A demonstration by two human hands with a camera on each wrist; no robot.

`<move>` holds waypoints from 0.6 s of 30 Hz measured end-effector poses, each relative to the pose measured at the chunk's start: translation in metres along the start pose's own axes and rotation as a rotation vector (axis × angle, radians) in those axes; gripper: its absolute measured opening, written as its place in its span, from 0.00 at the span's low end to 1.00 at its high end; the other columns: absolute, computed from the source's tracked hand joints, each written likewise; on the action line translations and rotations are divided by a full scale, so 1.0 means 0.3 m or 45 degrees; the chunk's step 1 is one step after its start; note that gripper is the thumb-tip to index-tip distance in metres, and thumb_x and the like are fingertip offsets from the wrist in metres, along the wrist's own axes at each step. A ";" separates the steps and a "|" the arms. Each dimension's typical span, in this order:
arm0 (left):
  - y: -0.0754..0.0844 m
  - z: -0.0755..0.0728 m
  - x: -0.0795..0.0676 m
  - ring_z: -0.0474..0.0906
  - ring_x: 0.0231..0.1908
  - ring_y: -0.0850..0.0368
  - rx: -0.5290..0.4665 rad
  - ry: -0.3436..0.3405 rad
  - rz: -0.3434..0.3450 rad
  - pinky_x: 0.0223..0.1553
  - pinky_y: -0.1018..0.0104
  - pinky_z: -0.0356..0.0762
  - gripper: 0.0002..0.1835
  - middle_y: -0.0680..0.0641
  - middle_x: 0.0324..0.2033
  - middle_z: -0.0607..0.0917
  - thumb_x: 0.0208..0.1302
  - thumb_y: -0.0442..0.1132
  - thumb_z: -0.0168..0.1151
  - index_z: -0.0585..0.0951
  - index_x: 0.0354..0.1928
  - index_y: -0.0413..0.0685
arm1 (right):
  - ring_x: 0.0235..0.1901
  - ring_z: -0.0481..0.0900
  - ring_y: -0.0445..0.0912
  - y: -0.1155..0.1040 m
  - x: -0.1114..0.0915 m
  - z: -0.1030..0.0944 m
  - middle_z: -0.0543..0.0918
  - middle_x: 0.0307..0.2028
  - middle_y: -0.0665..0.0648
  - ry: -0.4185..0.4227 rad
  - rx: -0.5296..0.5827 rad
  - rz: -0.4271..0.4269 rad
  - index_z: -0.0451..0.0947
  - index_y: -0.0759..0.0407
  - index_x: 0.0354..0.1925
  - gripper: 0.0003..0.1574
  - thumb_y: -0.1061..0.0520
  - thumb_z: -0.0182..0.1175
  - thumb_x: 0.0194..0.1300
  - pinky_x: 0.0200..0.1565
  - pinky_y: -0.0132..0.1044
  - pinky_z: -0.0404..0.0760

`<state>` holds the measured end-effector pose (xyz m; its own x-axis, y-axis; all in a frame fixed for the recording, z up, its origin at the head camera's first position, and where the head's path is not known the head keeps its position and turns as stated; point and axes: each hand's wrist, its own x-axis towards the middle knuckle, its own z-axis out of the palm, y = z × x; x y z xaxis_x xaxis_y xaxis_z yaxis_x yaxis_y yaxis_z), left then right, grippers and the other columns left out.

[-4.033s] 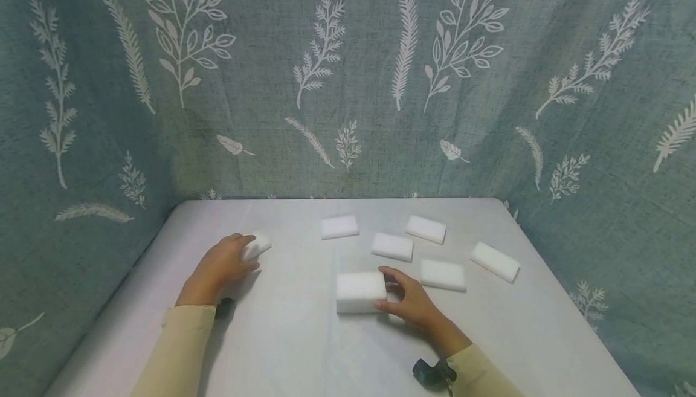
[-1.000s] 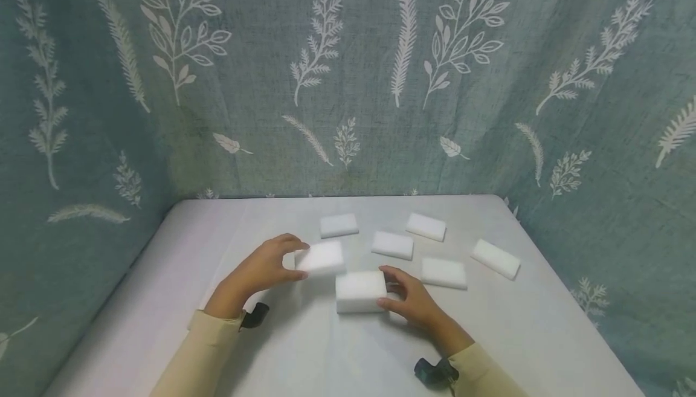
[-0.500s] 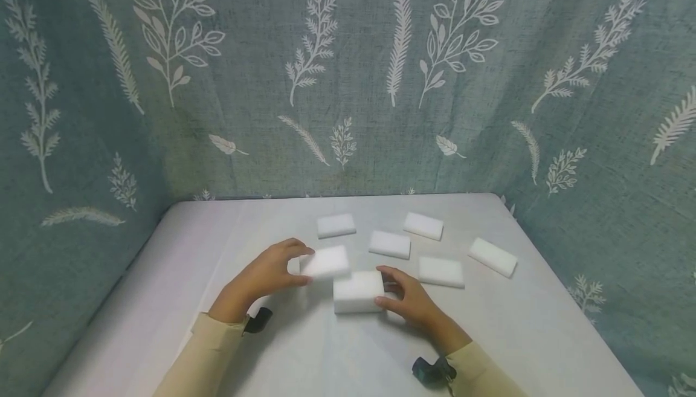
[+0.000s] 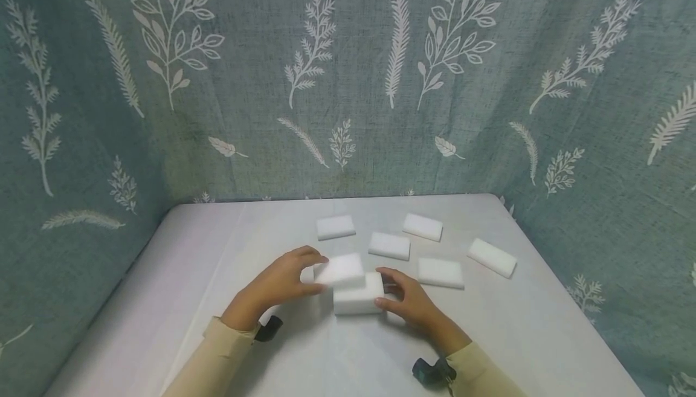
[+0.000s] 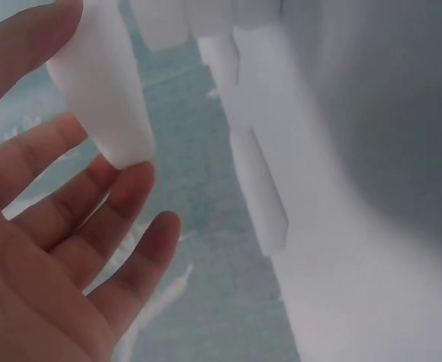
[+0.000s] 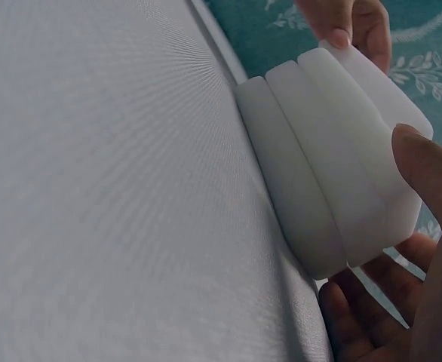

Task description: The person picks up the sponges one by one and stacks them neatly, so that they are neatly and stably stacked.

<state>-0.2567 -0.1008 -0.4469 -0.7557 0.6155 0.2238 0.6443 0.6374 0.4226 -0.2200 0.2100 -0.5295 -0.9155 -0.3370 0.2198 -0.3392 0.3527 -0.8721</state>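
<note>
Head: block (image 4: 344, 269) across stack (image 4: 359, 303) edge

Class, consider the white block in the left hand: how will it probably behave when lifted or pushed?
The held block is probably light, since the left hand pinches it near one end. It seems fairly stiff, with no visible sag. Pushed on the table, it would likely slide rather than roll, given its broad, flat faces.

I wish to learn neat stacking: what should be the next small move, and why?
Probably, the left hand should shift its white block rightward onto the stack: the head view shows it offset left, while the right hand holds the stack's right end.
</note>
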 end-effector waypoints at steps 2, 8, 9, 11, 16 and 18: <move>0.009 0.007 0.001 0.75 0.55 0.51 0.011 0.003 0.021 0.55 0.52 0.73 0.29 0.48 0.53 0.79 0.55 0.51 0.73 0.80 0.57 0.47 | 0.54 0.77 0.51 -0.001 0.001 0.001 0.77 0.57 0.56 -0.002 0.002 -0.003 0.68 0.57 0.66 0.42 0.50 0.71 0.58 0.58 0.41 0.73; 0.036 0.028 0.007 0.74 0.56 0.50 0.049 0.017 0.048 0.56 0.52 0.72 0.29 0.47 0.55 0.78 0.56 0.52 0.71 0.80 0.58 0.47 | 0.54 0.77 0.51 -0.001 0.002 0.000 0.77 0.57 0.56 0.004 0.016 -0.015 0.68 0.56 0.66 0.41 0.50 0.71 0.58 0.58 0.42 0.73; 0.039 0.033 0.008 0.74 0.56 0.51 0.054 0.021 0.052 0.56 0.52 0.72 0.29 0.47 0.55 0.78 0.56 0.52 0.71 0.80 0.58 0.48 | 0.55 0.77 0.51 -0.001 0.001 0.000 0.77 0.57 0.56 0.007 0.016 -0.009 0.69 0.55 0.66 0.41 0.49 0.71 0.58 0.58 0.42 0.73; 0.044 0.041 0.009 0.74 0.56 0.51 0.061 0.029 0.060 0.55 0.53 0.73 0.29 0.47 0.55 0.78 0.56 0.53 0.71 0.80 0.58 0.48 | 0.55 0.77 0.52 -0.005 0.000 0.002 0.77 0.57 0.56 0.009 0.012 0.008 0.69 0.55 0.65 0.41 0.49 0.71 0.57 0.58 0.43 0.73; 0.058 0.060 0.014 0.74 0.55 0.53 0.079 0.026 0.077 0.55 0.54 0.74 0.29 0.48 0.54 0.78 0.57 0.55 0.70 0.81 0.57 0.49 | 0.55 0.77 0.52 -0.010 -0.002 0.003 0.77 0.58 0.57 0.006 0.006 0.022 0.68 0.57 0.66 0.42 0.48 0.71 0.57 0.58 0.43 0.73; 0.065 0.064 0.015 0.74 0.55 0.52 0.081 0.019 0.086 0.55 0.54 0.74 0.29 0.48 0.54 0.78 0.57 0.55 0.70 0.81 0.58 0.49 | 0.54 0.78 0.52 -0.010 -0.002 0.002 0.76 0.59 0.58 0.004 0.004 0.017 0.68 0.58 0.66 0.42 0.48 0.71 0.58 0.58 0.43 0.73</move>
<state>-0.2454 -0.0766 -0.4546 -0.7116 0.6516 0.2628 0.6996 0.6232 0.3495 -0.2181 0.2086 -0.5272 -0.9208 -0.3292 0.2093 -0.3260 0.3547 -0.8763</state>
